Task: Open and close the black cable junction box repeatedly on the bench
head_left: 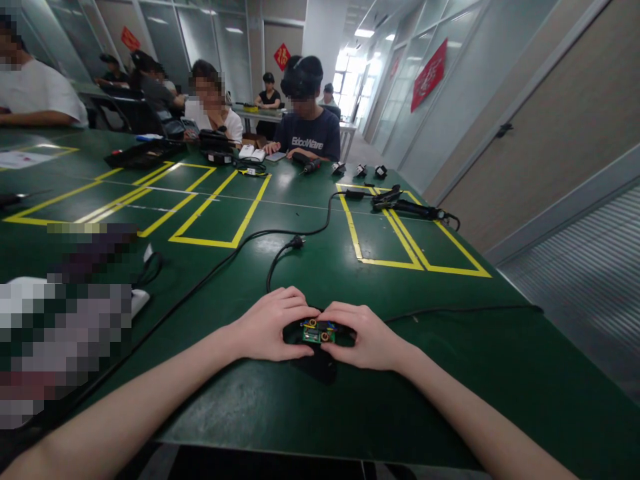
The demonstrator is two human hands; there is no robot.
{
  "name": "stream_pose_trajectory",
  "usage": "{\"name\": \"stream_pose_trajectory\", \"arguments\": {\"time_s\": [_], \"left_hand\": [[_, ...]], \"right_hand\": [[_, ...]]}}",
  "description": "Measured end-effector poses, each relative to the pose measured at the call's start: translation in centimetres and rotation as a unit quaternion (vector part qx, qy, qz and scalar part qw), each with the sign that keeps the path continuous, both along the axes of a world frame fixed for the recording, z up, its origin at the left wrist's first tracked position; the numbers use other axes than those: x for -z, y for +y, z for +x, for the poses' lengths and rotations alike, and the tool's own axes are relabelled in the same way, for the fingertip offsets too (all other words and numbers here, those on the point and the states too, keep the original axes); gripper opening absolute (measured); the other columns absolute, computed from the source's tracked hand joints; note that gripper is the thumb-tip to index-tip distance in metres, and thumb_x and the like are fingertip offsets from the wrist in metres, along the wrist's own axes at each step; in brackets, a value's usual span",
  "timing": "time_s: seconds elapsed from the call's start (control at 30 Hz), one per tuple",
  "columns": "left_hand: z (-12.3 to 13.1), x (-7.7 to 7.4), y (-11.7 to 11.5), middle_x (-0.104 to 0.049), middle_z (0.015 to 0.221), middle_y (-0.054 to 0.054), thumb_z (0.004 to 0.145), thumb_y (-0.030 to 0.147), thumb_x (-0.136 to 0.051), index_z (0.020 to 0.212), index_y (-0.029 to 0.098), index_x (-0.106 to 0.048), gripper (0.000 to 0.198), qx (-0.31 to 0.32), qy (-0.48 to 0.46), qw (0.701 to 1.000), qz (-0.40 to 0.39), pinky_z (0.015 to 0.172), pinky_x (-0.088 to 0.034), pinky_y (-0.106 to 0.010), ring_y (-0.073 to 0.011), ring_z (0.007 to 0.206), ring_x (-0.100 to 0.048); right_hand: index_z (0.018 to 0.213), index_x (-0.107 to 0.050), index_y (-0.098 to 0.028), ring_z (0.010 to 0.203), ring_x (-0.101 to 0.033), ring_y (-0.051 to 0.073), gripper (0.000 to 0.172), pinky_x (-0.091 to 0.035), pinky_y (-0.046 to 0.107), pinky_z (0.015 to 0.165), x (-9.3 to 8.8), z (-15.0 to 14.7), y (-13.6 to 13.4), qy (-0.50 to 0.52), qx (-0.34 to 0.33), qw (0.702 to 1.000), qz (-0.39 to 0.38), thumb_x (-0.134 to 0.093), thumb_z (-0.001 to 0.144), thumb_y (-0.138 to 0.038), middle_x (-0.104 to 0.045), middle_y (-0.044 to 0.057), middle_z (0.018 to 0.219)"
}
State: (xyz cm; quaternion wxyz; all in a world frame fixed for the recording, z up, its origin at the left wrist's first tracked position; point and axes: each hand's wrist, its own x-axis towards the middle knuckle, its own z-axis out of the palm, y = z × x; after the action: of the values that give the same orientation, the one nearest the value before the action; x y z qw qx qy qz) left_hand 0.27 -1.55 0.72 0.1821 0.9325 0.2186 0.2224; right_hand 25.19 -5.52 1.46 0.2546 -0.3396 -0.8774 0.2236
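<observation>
In the head view, a small green circuit board (313, 337) with round copper-coloured coils and thin yellow and blue wires sits in a dark casing, low above the near part of the green table (225, 393). My left hand (274, 327) is closed around its left side, thumb below and fingers above. From the right, my right hand (369, 338) grips it likewise, and the fingertips of both hands nearly meet over the top. The casing is largely hidden by my fingers. A dark flat shape, perhaps shadow, shows beneath. A black power plug (297, 242) on a cord lies beyond my hands.
A long black cable (210, 263) crosses the table to a black handheld device (415, 208) at far right. Yellow tape (390, 265) outlines rectangles. A drill-like tool (310, 167) and several small black parts (361, 171) stand farther back. Co-workers sit opposite; another person is close at left.
</observation>
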Motion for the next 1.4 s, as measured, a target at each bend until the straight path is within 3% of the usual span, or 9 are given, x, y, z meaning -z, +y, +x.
{"name": "stream_pose_trajectory", "arguments": {"time_s": [0.13, 0.3, 0.47, 0.6, 0.77, 0.97, 1.2, 1.3, 1.4], "left_hand": [[0.2, 0.0, -0.2, -0.071, 0.131, -0.011, 0.082, 0.045, -0.084, 0.128, 0.021, -0.068, 0.054, -0.034, 0.035, 0.999, 0.006, 0.106, -0.050, -0.047, -0.0327, 0.126, -0.058], [0.4, 0.2, -0.5, -0.064, 0.143, -0.014, 0.081, 0.048, -0.084, 0.142, 0.021, -0.059, 0.071, -0.072, 0.050, 0.996, 0.009, 0.111, -0.046, -0.056, -0.0368, 0.135, -0.052], [0.4, 0.1, -0.3, -0.070, 0.123, -0.011, 0.095, 0.038, -0.070, 0.126, 0.020, -0.067, 0.036, -0.089, -0.009, 0.996, 0.005, 0.103, -0.053, -0.045, -0.0292, 0.120, -0.060], [0.2, 0.3, 0.0, -0.068, 0.111, -0.009, 0.098, 0.028, -0.063, 0.113, 0.019, -0.071, 0.018, -0.100, -0.019, 0.995, 0.003, 0.088, -0.058, -0.037, -0.0237, 0.103, -0.066], [0.1, 1.0, 0.3, -0.066, 0.109, -0.006, 0.101, 0.027, -0.059, 0.116, 0.021, -0.071, 0.021, -0.126, -0.001, 0.992, -0.004, 0.082, -0.058, -0.031, -0.0199, 0.094, -0.068], [0.2, 1.3, 0.8, -0.069, 0.101, -0.006, 0.104, 0.028, -0.056, 0.120, 0.021, -0.070, 0.022, -0.157, 0.005, 0.987, 0.015, 0.086, -0.057, -0.034, -0.0219, 0.097, -0.065], [-0.3, 1.3, 1.5, -0.071, 0.106, -0.007, 0.099, 0.018, -0.058, 0.121, 0.021, -0.070, 0.025, -0.121, -0.003, 0.993, 0.010, 0.088, -0.056, -0.035, -0.0228, 0.101, -0.065], [-0.4, 1.4, 1.7, -0.071, 0.102, -0.006, 0.100, 0.021, -0.058, 0.111, 0.020, -0.071, 0.016, -0.128, -0.021, 0.992, 0.006, 0.088, -0.056, -0.035, -0.0222, 0.098, -0.065], [-0.6, 1.2, 1.8, -0.072, 0.101, -0.006, 0.102, 0.024, -0.057, 0.107, 0.020, -0.070, 0.014, -0.137, -0.033, 0.990, 0.011, 0.088, -0.056, -0.035, -0.0220, 0.097, -0.065]], "right_hand": [[0.107, -0.069, -0.023, 0.094, -0.072, 0.021, 0.023, -0.059, 0.031, 0.080, 0.4, 0.1, 0.3, 0.003, 0.022, 0.999, 0.029, -0.074, 0.085, -0.027, -0.071, 0.007, 0.109], [0.126, -0.067, -0.024, 0.107, -0.072, 0.024, 0.040, -0.061, 0.037, 0.091, 0.6, 0.2, 0.7, -0.025, 0.067, 0.997, 0.033, -0.075, 0.088, -0.032, -0.066, 0.011, 0.129], [0.133, -0.063, -0.023, 0.106, -0.072, 0.027, 0.070, -0.061, 0.040, 0.091, 0.4, 0.2, 0.7, -0.043, 0.065, 0.997, -0.006, -0.090, 0.072, -0.041, -0.068, 0.010, 0.128], [0.122, -0.070, -0.024, 0.098, -0.074, 0.023, 0.045, -0.061, 0.036, 0.084, 0.5, 0.1, 0.8, -0.060, 0.100, 0.993, -0.009, -0.082, 0.079, -0.029, -0.071, 0.007, 0.119], [0.112, -0.073, -0.023, 0.089, -0.074, 0.021, 0.028, -0.061, 0.034, 0.077, 1.3, 0.3, 1.3, -0.061, 0.133, 0.989, 0.038, -0.077, 0.085, -0.030, -0.074, 0.006, 0.109], [0.109, -0.074, -0.022, 0.088, -0.074, 0.023, 0.025, -0.062, 0.034, 0.076, 2.3, -0.1, 1.9, -0.053, 0.180, 0.978, 0.087, -0.076, 0.089, -0.038, -0.074, 0.008, 0.105], [0.115, -0.071, -0.022, 0.100, -0.073, 0.024, 0.024, -0.061, 0.039, 0.088, 2.1, 0.1, 2.2, -0.015, 0.159, 0.985, 0.066, -0.070, 0.093, -0.033, -0.070, 0.010, 0.116], [0.115, -0.068, -0.022, 0.086, -0.070, 0.019, 0.023, -0.060, 0.034, 0.077, 1.7, 0.8, 2.3, 0.001, 0.163, 0.985, 0.057, -0.066, 0.093, -0.030, -0.067, 0.009, 0.117], [0.105, -0.066, -0.021, 0.068, -0.063, 0.016, 0.014, -0.053, 0.029, 0.062, 1.1, 1.9, 2.6, -0.011, 0.173, 0.984, 0.042, -0.062, 0.094, -0.027, -0.069, 0.004, 0.096]]}}
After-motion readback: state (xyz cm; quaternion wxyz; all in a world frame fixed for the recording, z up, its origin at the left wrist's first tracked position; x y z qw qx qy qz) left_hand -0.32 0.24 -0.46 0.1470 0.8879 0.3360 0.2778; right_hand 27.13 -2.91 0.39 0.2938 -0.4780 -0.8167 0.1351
